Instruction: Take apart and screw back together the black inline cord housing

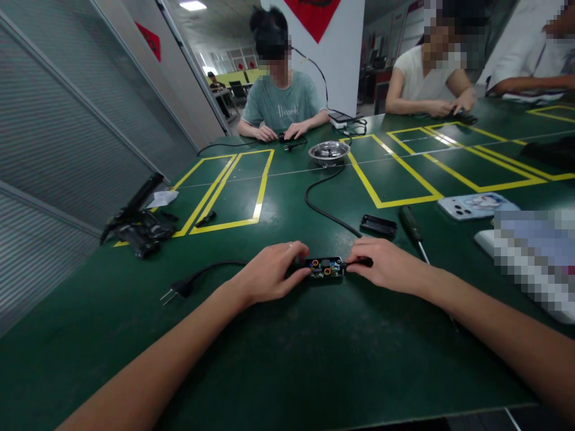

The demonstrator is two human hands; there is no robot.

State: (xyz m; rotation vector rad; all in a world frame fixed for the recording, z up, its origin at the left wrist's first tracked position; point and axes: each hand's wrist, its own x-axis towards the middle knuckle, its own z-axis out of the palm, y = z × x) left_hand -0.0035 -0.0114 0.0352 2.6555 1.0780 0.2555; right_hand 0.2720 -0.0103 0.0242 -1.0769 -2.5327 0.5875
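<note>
On the green table in front of me lies an opened power adapter (pixel 326 272), a black case half with a circuit board and copper-coloured coils showing. My left hand (pixel 275 270) curls its thumb and fingers round the adapter's left end, partly hiding it. From that side runs a black cord ending in a two-pin plug (pixel 178 291). At the opposite end, my right hand (pixel 376 261) pinches the black cable (pixel 345 266) where it enters the case. Beyond the right hand rests the loose black case cover (pixel 378 225), its inside facing up. A screwdriver (pixel 410 226) lies beside it, partly behind my forearm.
A metal bowl (pixel 329 152) holding small parts stands farther back. To the right are a phone (pixel 477 205) and a white object, partly blurred. Black gear (pixel 142 230) sits at the left edge. Co-workers (pixel 284 99) sit across the table, which bears yellow tape outlines.
</note>
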